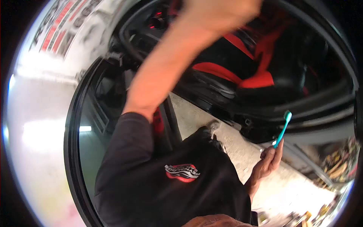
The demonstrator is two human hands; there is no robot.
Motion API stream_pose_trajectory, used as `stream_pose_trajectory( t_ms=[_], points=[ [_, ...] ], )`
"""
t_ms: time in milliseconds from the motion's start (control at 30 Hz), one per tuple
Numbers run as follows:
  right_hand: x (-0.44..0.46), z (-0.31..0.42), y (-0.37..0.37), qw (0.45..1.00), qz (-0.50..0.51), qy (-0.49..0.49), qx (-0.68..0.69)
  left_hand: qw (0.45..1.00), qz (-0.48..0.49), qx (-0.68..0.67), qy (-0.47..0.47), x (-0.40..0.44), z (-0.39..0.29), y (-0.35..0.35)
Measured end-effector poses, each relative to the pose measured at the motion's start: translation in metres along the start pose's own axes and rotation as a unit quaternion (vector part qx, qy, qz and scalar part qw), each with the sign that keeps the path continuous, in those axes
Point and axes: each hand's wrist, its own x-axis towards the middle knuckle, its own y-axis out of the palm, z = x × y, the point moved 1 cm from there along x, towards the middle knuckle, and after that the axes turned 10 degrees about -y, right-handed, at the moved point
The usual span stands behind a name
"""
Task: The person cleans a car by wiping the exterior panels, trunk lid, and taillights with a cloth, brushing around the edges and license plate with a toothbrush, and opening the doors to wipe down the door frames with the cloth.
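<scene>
My left arm reaches up across the view toward the open car doorway. My left hand (227,13) is smeared by motion at the top edge, so its fingers and anything in them cannot be made out. Low on the right, my right hand (269,162) is closed around the handle of a teal toothbrush (282,130), its head pointing up. Beyond the toothbrush runs the dark door sill (227,117) of the car. Inside the car is a black and red seat (257,81).
An open car door (81,151) with a glass window stands along my left side. Pale floor (234,147) shows between me and the sill. Assorted clutter (338,162) lies at the far right. A wall with printed lettering (64,26) is at the upper left.
</scene>
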Motion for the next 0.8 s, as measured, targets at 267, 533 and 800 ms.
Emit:
stream_pose_trajectory(
  t_ms=[267,533,800],
  points=[
    [0.007,0.001,-0.006,0.999,0.023,-0.027,-0.022,0.995,-0.048,0.088,-0.007,-0.053,0.106,-0.009],
    [-0.007,-0.007,-0.017,0.996,-0.013,0.046,-0.081,0.930,-0.163,0.269,-0.190,-0.162,0.297,-0.069],
    [0.003,0.010,-0.014,0.993,0.054,0.070,-0.075,0.618,-0.118,-0.410,-0.661,-0.266,0.158,-0.036]
  ],
)
